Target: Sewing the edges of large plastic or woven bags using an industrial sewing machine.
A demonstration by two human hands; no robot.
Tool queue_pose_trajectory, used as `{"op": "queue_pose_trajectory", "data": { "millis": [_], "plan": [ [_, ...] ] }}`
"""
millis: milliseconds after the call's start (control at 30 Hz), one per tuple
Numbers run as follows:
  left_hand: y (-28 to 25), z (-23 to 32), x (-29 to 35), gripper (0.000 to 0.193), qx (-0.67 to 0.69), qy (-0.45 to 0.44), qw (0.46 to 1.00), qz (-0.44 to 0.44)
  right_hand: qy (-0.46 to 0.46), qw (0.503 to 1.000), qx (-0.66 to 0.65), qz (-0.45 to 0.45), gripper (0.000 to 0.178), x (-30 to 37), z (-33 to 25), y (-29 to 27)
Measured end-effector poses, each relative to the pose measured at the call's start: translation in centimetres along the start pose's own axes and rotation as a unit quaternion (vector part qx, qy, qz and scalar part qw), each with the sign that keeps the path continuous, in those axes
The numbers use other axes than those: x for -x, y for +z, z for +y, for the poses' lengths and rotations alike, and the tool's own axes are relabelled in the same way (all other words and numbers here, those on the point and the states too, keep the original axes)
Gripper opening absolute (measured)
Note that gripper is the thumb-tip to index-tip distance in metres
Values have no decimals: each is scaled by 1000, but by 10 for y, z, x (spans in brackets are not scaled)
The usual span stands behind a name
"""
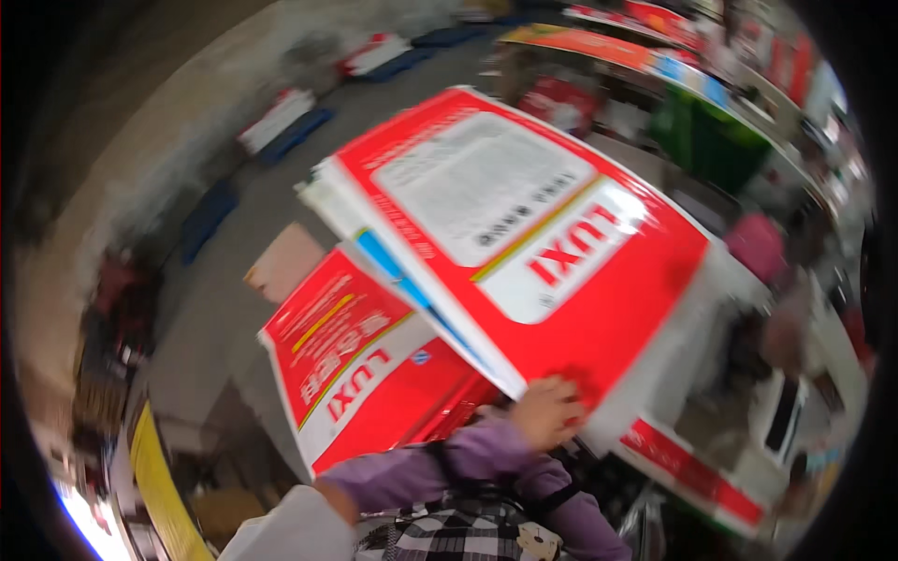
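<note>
A stack of flat red-and-white printed sacks (645,309), glossy on top, lies tilted in front of me. My left hand (547,411), in a purple sleeve, reaches across my body, its fingers curled over the near edge of the stack. Some blur softens the fingers. My right forearm, also purple-sleeved, shows at the bottom, but its hand is hidden behind the left arm and the sacks. Under and left of the stack lies another red-and-white sack (323,374), close to my left forearm. A blue strip (398,271) shows along the stack's left side.
Red-and-white bundles (278,122) on blue pallets line the wall at the far left. A long table (580,42) with colourful sheets stands at the back right, a green cloth or bag (706,140) beside it. A yellow board edge (159,477) is at the lower left.
</note>
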State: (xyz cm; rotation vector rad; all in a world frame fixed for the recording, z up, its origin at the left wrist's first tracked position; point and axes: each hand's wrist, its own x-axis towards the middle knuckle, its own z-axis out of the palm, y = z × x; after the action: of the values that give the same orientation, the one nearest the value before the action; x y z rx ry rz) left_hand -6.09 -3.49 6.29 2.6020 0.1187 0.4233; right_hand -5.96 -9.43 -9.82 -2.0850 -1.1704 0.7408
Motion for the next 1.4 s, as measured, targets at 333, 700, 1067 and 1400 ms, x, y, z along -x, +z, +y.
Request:
{"op": "queue_pose_trajectory", "data": {
  "millis": [333,700,1067,1400],
  "plan": [
    [84,-16,-76,7,315,-135,939,-31,-18,979,-106,171,19,158,35,-220],
    [35,-2,-57,10,321,-158,931,78,-9,948,-107,300,26,34,-10,-215],
    [13,-9,-39,9,405,-157,888,154,-63,927,-88,358,35,59,-61,-222],
    [14,-53,-34,23,70,-211,971,-92,-72,910,-357,200,8,7,-42,-176]
  ]
}}
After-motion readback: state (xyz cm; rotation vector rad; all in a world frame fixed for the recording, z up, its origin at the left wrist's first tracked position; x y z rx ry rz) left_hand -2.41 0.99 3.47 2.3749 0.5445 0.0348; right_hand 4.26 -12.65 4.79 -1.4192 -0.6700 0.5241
